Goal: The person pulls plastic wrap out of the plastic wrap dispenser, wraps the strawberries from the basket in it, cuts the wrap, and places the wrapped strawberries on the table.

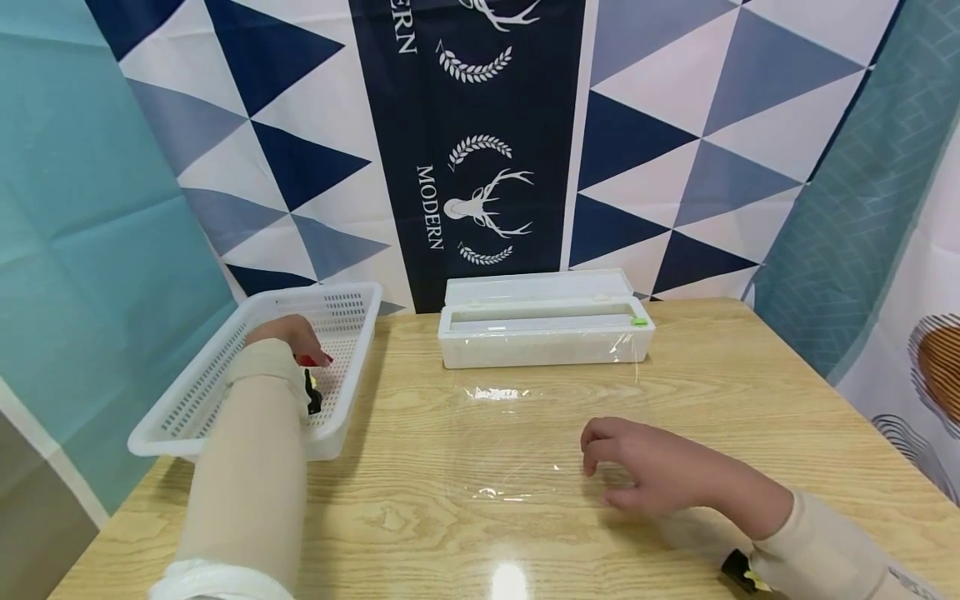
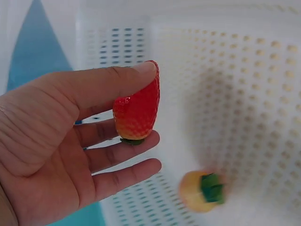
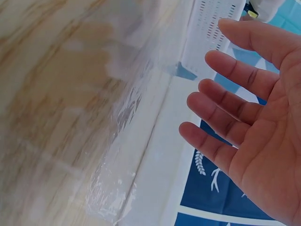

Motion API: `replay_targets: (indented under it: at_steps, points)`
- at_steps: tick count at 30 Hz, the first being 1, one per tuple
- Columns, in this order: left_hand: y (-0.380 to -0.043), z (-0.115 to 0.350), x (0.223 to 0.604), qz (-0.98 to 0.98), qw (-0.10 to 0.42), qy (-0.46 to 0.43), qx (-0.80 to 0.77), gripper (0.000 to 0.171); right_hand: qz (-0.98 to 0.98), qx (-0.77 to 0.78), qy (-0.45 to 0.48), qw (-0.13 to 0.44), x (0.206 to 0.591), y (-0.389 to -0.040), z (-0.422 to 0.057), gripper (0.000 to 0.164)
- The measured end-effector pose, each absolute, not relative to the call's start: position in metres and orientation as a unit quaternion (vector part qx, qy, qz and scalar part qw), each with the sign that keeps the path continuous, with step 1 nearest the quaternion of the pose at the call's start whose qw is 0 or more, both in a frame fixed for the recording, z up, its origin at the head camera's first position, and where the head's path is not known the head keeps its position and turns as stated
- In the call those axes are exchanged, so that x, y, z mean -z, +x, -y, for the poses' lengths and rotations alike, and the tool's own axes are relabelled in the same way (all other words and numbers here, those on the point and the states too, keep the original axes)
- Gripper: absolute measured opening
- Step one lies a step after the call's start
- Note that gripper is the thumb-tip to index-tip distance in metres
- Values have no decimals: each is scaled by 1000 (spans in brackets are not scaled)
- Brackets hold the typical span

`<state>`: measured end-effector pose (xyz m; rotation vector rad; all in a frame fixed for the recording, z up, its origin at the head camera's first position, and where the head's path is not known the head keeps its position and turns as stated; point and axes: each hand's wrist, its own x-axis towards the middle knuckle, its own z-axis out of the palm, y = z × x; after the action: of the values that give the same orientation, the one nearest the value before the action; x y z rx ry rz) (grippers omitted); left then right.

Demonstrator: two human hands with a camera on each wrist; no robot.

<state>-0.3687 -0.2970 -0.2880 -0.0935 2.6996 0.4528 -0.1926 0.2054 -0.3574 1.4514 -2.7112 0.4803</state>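
In the left wrist view my left hand pinches a red strawberry between thumb and fingers, its green leafy end pointing down. The head view shows this hand reaching over the white perforated basket at the left. Lower in the basket lies a yellowish fruit with green leaves, blurred. My right hand is held over the table at the right edge of a clear sheet of plastic film. Its fingers are spread and loosely bent, with nothing in them in the right wrist view.
At the back of the wooden table stands a white film dispenser, lid raised, with a green slider at its right end. The film stretches from its front toward me. A patterned curtain hangs behind.
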Motion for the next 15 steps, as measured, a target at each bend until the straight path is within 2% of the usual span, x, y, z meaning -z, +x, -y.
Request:
replay_targets:
  at_steps: [8,15]
  points:
    - [-355,294,256,-982,132,4,-134,41,870,-150,470,23,352,-191,-207,18]
    - [-341,283,240,-985,104,43,-130,46,871,-147,469,21,351,-191,-206,18]
